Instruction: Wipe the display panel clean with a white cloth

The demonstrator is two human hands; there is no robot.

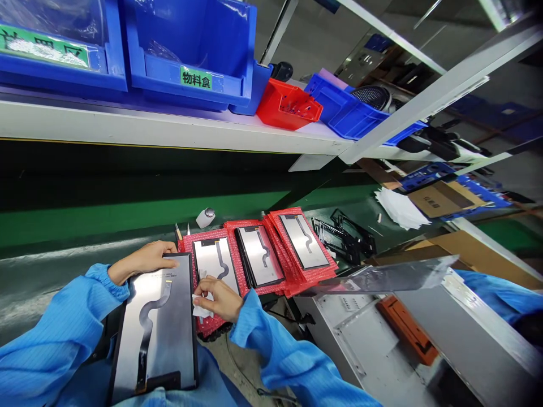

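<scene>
My left hand [148,261] grips the top edge of a display panel [169,328], its silvery back facing me and a dark ribbon cable [146,325] curving down it. The panel leans upright over my lap. Closed on a crumpled white wipe [200,311], my right hand [220,298] is beside the panel's right edge; I cannot tell whether the wipe touches it. Behind that hand, another display panel [207,254] rests on red bubble wrap [231,240]. Two more panels, a middle one [258,251] and a right one [303,240], lie on red wrap too.
Dark frames [343,232] lie right of the panels. A white bottle with a metal cap [206,217] stands behind them. Overhead, a shelf [169,130] carries blue bins [190,51] and a red bin [288,107]. At lower right is a grey machine [360,333], with a person's blue sleeve [496,294] beyond.
</scene>
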